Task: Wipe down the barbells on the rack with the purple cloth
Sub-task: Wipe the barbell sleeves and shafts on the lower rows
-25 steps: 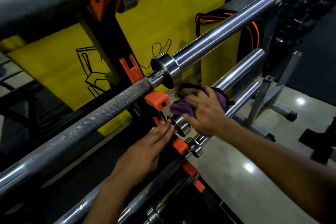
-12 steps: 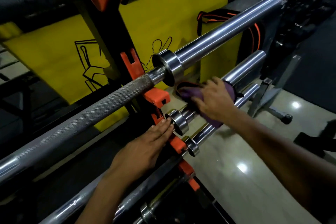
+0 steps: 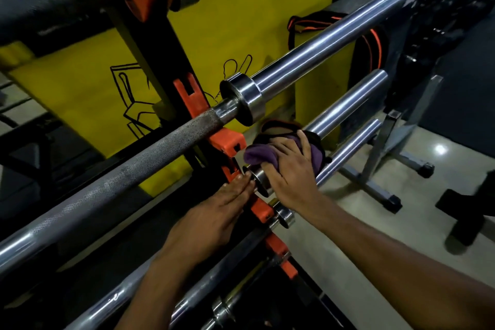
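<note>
The purple cloth [image 3: 270, 154] is bunched on the sleeve of the second barbell [image 3: 348, 104] from the top, just beside its collar [image 3: 261, 178], and most of the cloth is hidden under the right hand [image 3: 292, 169]; whether it wraps fully round the sleeve cannot be told. The right hand's grip is closed over the cloth, fingers curled down across it onto the steel. The left hand [image 3: 214, 220] lies flat with straight fingers, its grip open, fingertips touching the collar's inner face next to the orange rack cradle [image 3: 227, 143]. Above, the thicker upper barbell [image 3: 308, 55] crosses the view and partly screens the cloth's top edge. Below, a thinner barbell [image 3: 348, 144] runs alongside, its inner part covered by the right wrist. Behind stand a yellow wall [image 3: 241, 21] and a grey floor stand [image 3: 380, 166].
</note>
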